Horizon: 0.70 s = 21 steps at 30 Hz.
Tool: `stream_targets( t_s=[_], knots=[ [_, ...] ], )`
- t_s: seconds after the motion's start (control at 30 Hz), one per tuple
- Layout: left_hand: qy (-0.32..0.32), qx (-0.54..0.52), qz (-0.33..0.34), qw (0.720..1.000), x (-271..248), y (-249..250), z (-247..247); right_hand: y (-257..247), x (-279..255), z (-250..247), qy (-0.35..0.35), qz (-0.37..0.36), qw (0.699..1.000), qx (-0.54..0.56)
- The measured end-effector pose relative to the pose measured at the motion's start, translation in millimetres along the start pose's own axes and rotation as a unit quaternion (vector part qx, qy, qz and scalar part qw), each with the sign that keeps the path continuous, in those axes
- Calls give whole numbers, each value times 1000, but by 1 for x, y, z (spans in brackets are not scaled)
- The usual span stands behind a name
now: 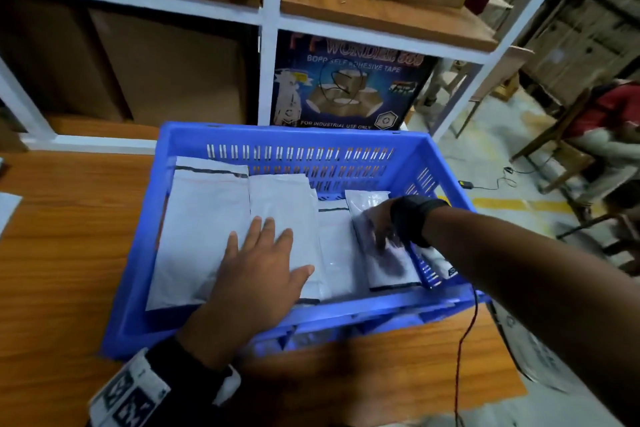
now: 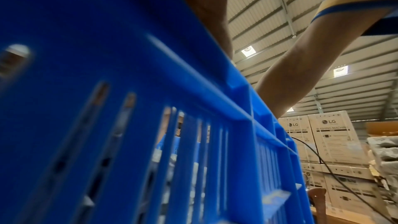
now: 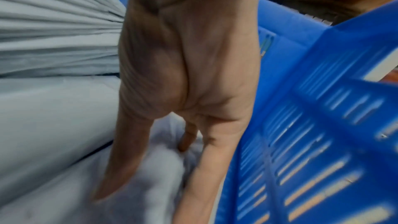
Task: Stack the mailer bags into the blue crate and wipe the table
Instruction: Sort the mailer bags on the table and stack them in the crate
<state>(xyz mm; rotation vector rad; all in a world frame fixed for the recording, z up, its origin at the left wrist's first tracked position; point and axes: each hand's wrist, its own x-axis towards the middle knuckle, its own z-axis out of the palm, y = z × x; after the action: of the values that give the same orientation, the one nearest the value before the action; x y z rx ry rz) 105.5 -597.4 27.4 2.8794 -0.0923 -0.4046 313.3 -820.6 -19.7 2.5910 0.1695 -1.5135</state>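
The blue crate [image 1: 138,236] stands on the wooden table [image 1: 62,253] and holds white mailer bags in rows side by side. My left hand [image 1: 263,260] lies flat, fingers straight, on the middle row of bags [image 1: 284,198], beside the wide left bag [image 1: 201,229]. My right hand [image 1: 379,225] reaches over the crate's right wall and presses on the rightmost bag [image 1: 388,270]. In the right wrist view the right hand [image 3: 187,91] has spread fingers resting on a white bag [image 3: 155,176] next to the slotted crate wall [image 3: 301,142]. The left wrist view shows only the crate's outer wall [image 2: 129,108].
More white bags lie outside the crate's right wall [image 1: 440,260] and at the table's right corner [image 1: 540,357]. A white shelf rack [image 1: 270,45] with cardboard boxes stands behind. A black cable [image 1: 467,340] hangs from my right arm. A seated person [image 1: 609,121] is at far right.
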Motion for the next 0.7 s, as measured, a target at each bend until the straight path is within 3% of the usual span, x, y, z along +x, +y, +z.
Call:
stream_targets(
  t_s=[0.17, 0.3, 0.43, 0.53, 0.7],
  knots=[
    [6, 1, 9, 1000, -1, 0, -4, -28, -55, -30, 113, -2, 993, -13],
    [7, -7, 18, 1000, 0, -2, -5, -42, -107, -49, 195, -27, 979, 51],
    [65, -29, 29, 997, -3, -3, -6, -52, -165, -45, 279, -84, 956, 43],
    [130, -38, 42, 990, -10, -6, -11, -56, -192, -10, 373, -146, 916, 9],
    [247, -104, 40, 963, -52, -15, -13, -59, -213, 87, 506, -260, 812, 130]
  ],
)
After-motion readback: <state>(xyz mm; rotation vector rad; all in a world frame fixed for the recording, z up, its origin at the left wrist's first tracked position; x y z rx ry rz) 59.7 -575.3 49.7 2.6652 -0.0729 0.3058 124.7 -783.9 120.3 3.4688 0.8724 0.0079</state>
